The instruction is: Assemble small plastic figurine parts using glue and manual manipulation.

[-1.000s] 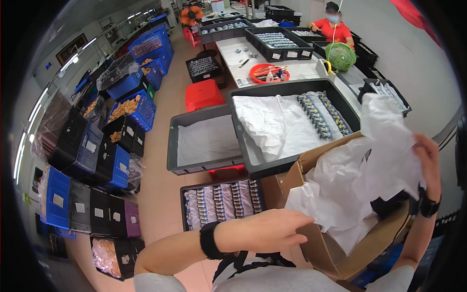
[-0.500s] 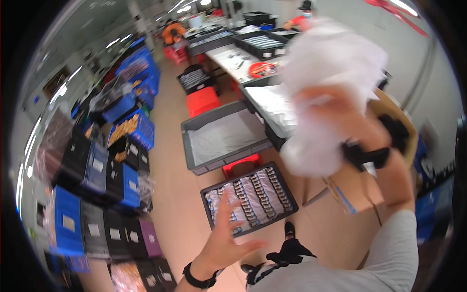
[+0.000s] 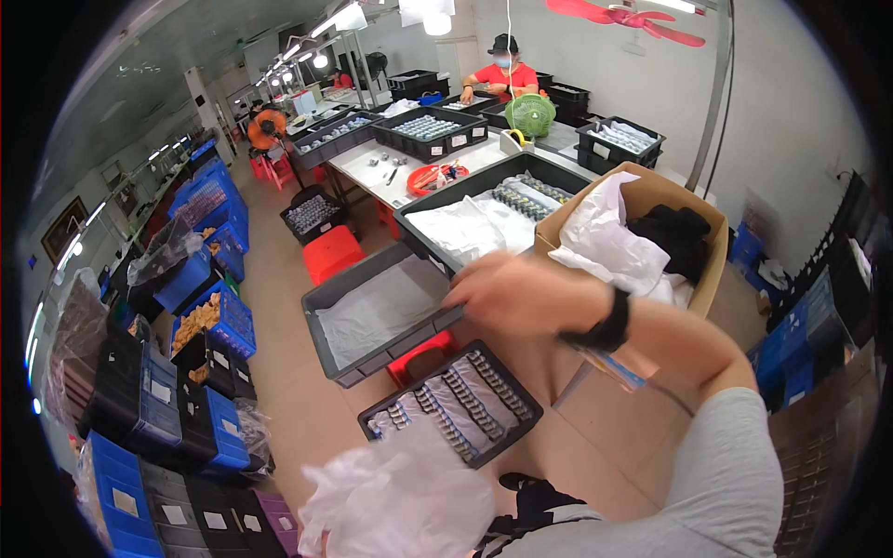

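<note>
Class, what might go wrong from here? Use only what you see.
The crumpled white sheet, overlapping the black rectangular tray in this view, could brush its rows of small parts. The blurred right hand, apparently close to the grey plastic tray, might bump its rim.

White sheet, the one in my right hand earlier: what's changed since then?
The white sheet moved from over the cardboard box to the lower left, in front of your left hand, whose grip is hidden. Your right hand let go and is now near the grey tray. The grey tray and black tray of parts stayed put.
</note>
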`<state>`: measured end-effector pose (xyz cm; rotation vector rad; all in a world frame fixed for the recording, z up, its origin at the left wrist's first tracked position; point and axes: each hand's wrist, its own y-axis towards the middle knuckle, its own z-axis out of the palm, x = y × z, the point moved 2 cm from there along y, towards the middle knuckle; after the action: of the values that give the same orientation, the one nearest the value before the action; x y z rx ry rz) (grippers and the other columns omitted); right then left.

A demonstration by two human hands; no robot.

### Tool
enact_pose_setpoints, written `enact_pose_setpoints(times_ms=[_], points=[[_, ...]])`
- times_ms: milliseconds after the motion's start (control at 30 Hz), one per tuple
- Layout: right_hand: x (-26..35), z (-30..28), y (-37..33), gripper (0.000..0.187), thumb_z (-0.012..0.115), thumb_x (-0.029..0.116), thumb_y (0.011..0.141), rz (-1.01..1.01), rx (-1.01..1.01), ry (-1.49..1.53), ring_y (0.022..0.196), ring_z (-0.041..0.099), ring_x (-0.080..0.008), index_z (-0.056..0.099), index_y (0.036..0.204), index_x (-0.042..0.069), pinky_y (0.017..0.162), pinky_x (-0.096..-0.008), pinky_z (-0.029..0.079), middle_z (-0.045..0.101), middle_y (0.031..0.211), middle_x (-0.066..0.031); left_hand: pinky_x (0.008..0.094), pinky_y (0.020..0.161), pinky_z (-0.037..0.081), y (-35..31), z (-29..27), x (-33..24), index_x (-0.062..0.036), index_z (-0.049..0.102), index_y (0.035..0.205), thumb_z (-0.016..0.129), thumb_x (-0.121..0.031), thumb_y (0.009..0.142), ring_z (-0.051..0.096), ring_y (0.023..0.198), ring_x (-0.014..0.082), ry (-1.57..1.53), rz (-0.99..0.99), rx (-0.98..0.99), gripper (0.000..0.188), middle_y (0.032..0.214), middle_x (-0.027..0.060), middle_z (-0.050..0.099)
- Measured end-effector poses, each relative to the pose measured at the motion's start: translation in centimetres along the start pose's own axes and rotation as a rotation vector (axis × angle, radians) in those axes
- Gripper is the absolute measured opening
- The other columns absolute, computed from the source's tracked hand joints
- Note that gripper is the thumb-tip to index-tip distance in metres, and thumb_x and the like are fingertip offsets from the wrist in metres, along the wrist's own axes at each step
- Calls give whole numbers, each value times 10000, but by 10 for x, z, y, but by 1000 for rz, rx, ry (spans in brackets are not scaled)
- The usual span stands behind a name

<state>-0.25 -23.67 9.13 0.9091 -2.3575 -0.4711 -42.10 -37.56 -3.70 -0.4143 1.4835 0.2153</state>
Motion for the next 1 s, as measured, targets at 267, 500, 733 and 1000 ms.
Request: enact_pose_setpoints(times_ms=[267,500,733,1000], points=[[-230,-62,-164,457,631,182,716,466,477,-156,1012,550,-321,569,1160,91,913,-388,415,582,1076,-179,358,722,552,5,-104,105,131,580,1001,358,-172,915,624,823,259,227,243,-610,385,958,190,641],[-349,-14,-282,318,662,240,624,641,798,-281,810,604,-321,658,876,46,737,-394,471,638,808,-188,347,788,508,-41,-76,85,86,531,1093,452,-94,857,599,895,238,125,155,-722,307,1021,153,610],[-406,-72,-275,299,627,182,720,491,679,-410,721,604,-280,643,989,52,666,-373,473,650,808,-133,336,854,464,5,-68,58,41,482,1186,547,-16,799,573,968,217,-22,110,-618,396,1085,116,578],[-201,-102,-111,231,531,-101,741,689,-345,-483,760,609,-150,631,919,6,671,-251,475,634,787,-88,323,883,440,69,-148,71,49,440,1235,566,67,755,550,988,220,15,154,-566,496,1107,147,566]])
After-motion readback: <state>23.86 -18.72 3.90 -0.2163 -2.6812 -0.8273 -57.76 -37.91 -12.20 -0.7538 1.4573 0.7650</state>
